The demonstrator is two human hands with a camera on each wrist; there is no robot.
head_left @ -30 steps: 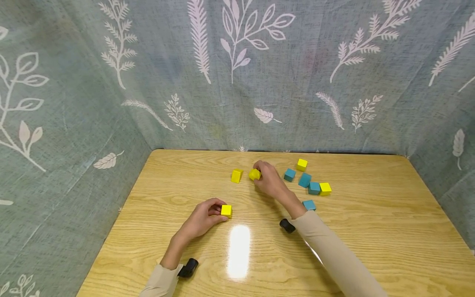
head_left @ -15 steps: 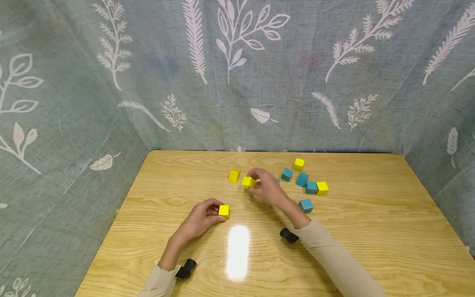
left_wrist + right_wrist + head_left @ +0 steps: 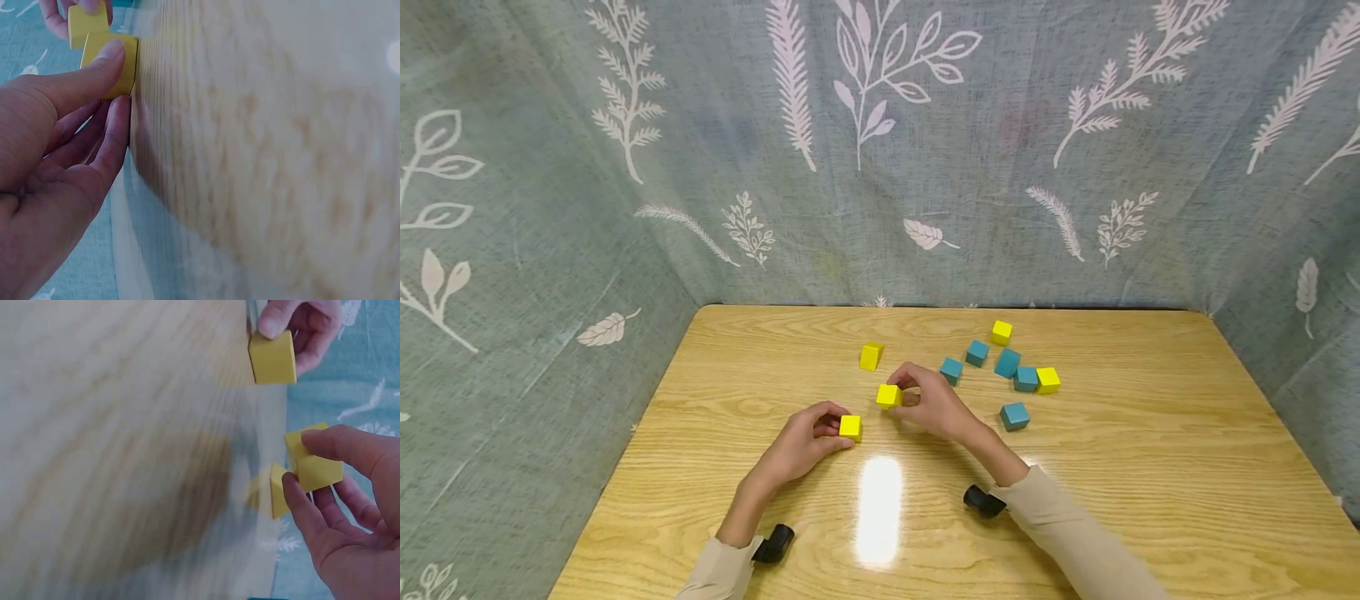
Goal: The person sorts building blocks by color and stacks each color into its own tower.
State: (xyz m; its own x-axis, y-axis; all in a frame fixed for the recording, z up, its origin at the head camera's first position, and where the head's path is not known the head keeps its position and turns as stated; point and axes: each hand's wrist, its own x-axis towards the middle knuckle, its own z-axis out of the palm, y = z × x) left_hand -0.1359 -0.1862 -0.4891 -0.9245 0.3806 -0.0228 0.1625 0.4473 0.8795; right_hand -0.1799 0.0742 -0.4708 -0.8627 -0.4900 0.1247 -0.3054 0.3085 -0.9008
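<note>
My left hand [image 3: 801,442] pinches a yellow cube [image 3: 850,427] between thumb and fingers, low at the table surface. In the left wrist view the thumb presses one face of that cube [image 3: 127,72] while the fingers lie under another side. Slightly farther back and to the right, my right hand [image 3: 932,404] grips a second yellow cube [image 3: 888,396]. The right wrist view has this cube [image 3: 322,470] held tilted between thumb and fingertips, with a gap to the left hand's cube [image 3: 274,359]. Behind both hands a third yellow block [image 3: 871,357] stands on the table.
Several blue cubes lie loosely grouped right of my right hand, the nearest blue cube [image 3: 951,371] just past the knuckles. Among them are a yellow cube [image 3: 1048,380] and, farther back, another yellow cube [image 3: 1001,332]. A patterned curtain [image 3: 880,208] surrounds the wooden table [image 3: 1150,433].
My right hand has brought its yellow cube toward me and left, closer to the left hand's cube, uncovering a blue cube behind it. The left hand stays in place with its cube.
</note>
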